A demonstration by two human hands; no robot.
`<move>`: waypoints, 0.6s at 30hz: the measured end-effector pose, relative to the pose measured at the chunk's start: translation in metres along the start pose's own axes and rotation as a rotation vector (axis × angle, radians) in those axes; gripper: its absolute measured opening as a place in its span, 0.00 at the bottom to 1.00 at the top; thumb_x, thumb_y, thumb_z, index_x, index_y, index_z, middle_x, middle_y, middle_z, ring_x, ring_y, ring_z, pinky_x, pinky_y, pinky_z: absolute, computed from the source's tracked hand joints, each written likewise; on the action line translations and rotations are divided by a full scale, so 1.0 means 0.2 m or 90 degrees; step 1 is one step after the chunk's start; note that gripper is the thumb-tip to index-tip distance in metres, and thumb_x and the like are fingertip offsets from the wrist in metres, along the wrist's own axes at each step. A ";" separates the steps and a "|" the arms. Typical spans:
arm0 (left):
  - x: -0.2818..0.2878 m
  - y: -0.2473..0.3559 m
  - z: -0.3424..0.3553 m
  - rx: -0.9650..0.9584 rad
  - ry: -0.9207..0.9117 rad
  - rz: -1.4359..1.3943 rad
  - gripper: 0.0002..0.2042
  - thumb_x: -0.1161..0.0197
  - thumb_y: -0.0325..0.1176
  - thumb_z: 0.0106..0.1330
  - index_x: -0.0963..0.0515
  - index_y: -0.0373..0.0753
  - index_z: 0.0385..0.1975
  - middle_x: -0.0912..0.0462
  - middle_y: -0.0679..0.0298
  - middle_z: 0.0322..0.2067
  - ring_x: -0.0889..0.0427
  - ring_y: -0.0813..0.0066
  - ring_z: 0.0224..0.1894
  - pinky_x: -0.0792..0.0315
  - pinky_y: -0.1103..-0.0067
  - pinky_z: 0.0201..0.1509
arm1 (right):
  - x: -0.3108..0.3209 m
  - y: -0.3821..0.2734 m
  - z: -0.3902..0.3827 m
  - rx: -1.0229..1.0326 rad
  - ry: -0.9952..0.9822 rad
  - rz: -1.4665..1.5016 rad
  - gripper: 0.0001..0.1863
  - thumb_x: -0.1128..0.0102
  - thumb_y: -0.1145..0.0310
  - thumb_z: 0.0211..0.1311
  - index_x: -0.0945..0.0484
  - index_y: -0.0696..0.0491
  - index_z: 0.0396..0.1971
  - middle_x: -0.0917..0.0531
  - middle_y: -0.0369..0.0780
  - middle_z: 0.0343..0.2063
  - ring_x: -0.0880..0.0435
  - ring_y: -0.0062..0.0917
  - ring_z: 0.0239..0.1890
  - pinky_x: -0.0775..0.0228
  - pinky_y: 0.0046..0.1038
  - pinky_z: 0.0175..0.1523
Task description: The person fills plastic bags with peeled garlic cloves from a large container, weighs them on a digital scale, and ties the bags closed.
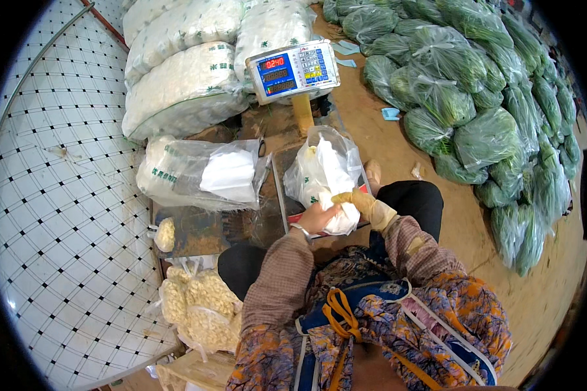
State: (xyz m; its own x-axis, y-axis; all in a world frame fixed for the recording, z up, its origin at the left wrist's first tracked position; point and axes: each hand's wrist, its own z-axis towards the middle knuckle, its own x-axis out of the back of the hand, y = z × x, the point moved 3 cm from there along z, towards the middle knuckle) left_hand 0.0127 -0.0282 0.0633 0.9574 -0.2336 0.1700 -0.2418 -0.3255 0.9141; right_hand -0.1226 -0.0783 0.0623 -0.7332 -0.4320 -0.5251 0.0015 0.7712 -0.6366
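Note:
Both my hands are together at the near edge of the weighing scale, whose display (292, 70) stands on a yellow post. My bare left hand (316, 218) is closed on the left side of a white plastic bag (343, 221). On its right side my right hand (364, 204), in a yellowish glove, grips the same bag with bent fingers. What the white bag contains is hidden. Just beyond my hands a clear plastic bag (293, 171) lies open on the scale, with white bundles (332, 163) inside.
Left of the scale lies another clear bag of white packs (176, 171). Large white sacks (182, 81) are stacked behind it. A small bag of pale yellow pieces (165, 234) and larger ones (202, 306) sit lower left. Bagged green vegetables (450, 98) pile up at right.

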 end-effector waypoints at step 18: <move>0.53 -0.24 -0.12 -0.101 0.699 0.089 0.08 0.45 0.33 0.53 0.29 0.35 0.21 0.28 0.62 0.16 0.31 0.73 0.19 0.36 0.79 0.25 | -0.26 -0.33 -0.07 0.074 -0.251 0.317 0.21 0.56 0.73 0.51 0.38 0.68 0.45 0.28 0.50 0.41 0.26 0.34 0.43 0.33 0.30 0.48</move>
State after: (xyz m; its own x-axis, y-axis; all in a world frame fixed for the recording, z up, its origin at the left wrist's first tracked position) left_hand 0.1293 -0.0148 0.0472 0.5624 0.7027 0.4358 -0.4096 -0.2211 0.8851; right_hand -0.0938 -0.0999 0.1385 -0.3212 -0.1911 -0.9275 0.3675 0.8775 -0.3081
